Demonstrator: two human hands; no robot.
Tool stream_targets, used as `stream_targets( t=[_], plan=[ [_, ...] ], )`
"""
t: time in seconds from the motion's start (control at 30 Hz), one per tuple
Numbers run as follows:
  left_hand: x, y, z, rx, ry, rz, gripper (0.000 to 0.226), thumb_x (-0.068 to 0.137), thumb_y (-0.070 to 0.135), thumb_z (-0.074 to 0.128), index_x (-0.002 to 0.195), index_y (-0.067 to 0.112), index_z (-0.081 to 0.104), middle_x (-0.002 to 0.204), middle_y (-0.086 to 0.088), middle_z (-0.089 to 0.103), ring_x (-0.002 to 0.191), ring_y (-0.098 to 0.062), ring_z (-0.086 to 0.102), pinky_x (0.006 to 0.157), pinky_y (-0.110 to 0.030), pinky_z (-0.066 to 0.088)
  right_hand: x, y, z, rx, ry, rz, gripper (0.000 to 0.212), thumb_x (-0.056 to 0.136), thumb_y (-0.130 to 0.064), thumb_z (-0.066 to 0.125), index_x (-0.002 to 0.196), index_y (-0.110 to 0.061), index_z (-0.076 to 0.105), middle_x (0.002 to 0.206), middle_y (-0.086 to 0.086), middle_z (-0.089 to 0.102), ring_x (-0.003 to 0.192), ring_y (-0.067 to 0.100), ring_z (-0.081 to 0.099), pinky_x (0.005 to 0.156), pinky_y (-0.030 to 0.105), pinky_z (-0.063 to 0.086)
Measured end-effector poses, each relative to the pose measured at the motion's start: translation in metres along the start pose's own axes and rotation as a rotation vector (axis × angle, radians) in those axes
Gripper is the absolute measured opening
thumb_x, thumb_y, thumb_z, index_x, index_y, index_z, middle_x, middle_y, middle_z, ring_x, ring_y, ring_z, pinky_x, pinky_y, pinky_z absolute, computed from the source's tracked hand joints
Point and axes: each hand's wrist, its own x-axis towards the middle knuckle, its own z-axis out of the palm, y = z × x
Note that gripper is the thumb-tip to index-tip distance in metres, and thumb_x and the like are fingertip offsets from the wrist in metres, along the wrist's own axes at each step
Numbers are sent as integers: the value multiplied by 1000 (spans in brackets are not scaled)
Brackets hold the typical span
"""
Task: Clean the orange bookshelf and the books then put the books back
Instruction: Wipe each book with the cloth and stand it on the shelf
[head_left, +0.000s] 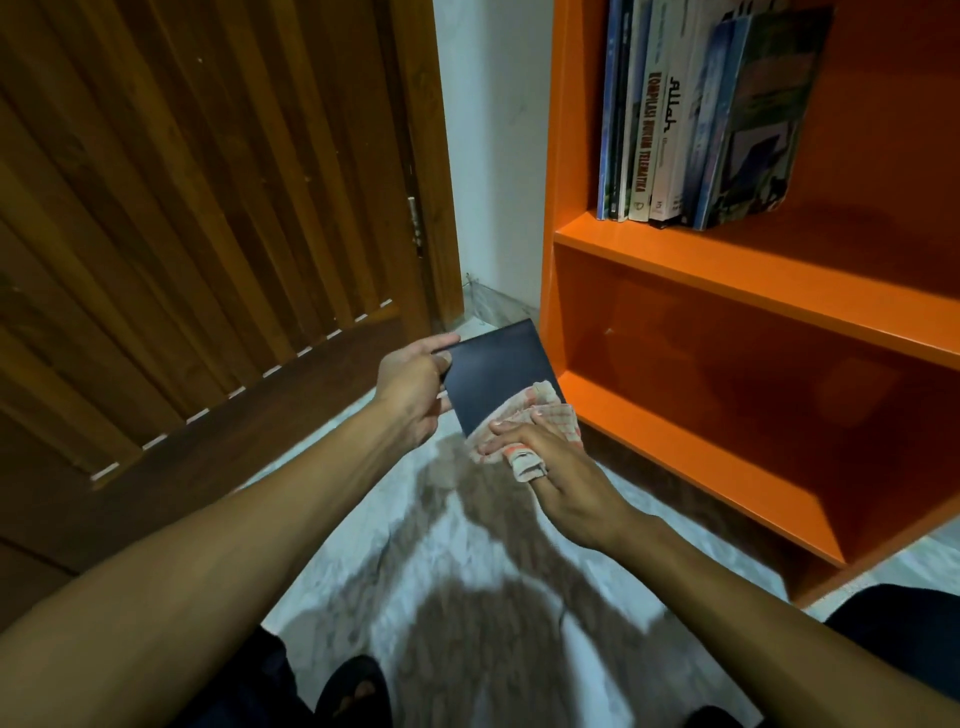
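I have the thin dark rectangular book (501, 376) just left of the orange bookshelf (727, 291), held over the pale marbled floor (467, 571). My left hand (413, 395) pinches its left edge, fingers curled around it. My right hand (550, 462) presses a checked pink-and-white cloth (540, 421) on the cover's near corner, fingers laid flat. A row of upright books (691, 119) stands on the bookshelf's upper level.

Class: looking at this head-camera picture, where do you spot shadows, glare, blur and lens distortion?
Head view: arm shadows fall on the pale floor; a small glare spot shows inside the orange bookshelf; the right hand and cloth look slightly blurred; the wide-angle lens tilts the door.
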Motion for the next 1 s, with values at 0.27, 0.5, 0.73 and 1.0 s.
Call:
stream_targets(
  t=[0.27, 0.5, 0.73, 1.0],
  plan=[
    [11, -2, -25, 309, -27, 208, 29, 104, 5, 45, 103, 17, 71, 111, -6, 67, 98, -20, 61, 76, -31, 52, 0, 16, -29, 265, 363, 418, 29, 99, -2, 41, 90, -27, 54, 65, -1, 52, 50, 15, 45, 52, 28, 35],
    [-5, -18, -5, 356, -227, 201, 31, 105, 4, 45, 96, 18, 71, 96, -2, 67, 79, -10, 58, 59, -18, 44, 24, -7, -35, 201, 494, 186, 29, 96, -6, 45, 120, -17, 57, 110, -21, 67, 103, 2, 63, 89, 24, 52],
    [-2, -6, 0, 126, -82, 57, 31, 100, -6, 44, 113, 5, 69, 88, -10, 66, 66, -20, 56, 55, -26, 42, 5, 20, 8, -101, 246, 111, 72, 74, 11, 40, 138, -19, 53, 158, 0, 36, 150, 7, 19, 123, 30, 15],
    [31, -7, -21, 219, 54, 107, 29, 103, 2, 44, 108, 11, 72, 97, -7, 67, 82, -20, 59, 67, -30, 47, -10, 33, 39, 2, 14, 208, 47, 96, -1, 42, 137, -20, 57, 148, -9, 48, 137, -5, 35, 115, 15, 26]
  ],
)
